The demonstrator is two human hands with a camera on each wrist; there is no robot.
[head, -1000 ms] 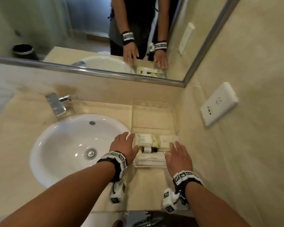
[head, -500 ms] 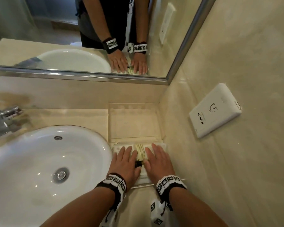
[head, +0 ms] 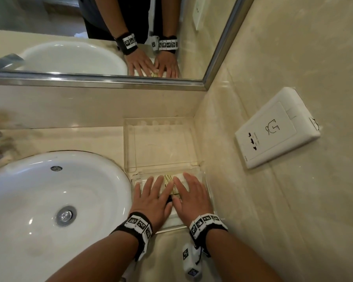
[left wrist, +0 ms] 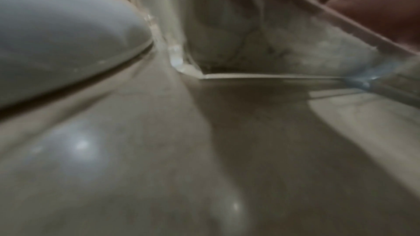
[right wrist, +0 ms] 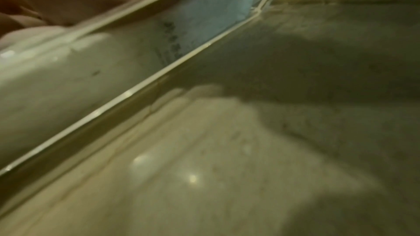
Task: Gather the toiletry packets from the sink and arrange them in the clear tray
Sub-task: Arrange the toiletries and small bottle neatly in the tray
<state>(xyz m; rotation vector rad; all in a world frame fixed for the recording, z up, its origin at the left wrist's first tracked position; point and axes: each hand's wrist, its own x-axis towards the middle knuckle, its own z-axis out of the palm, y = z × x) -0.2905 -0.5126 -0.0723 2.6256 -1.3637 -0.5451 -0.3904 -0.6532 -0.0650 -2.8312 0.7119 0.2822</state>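
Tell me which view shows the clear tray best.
The head view: the whole clear tray shows, both hands flat on packets in its near section. The left wrist view shows one blurred corner, the right wrist only a wall edge.

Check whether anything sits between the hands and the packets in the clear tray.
Nothing visible does. The left hand and right hand lie flat, fingers straight, directly on the packets in the near compartment of the clear tray. The far compartment looks empty.

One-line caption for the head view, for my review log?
Both hands, left and right, press flat on toiletry packets in the clear tray.
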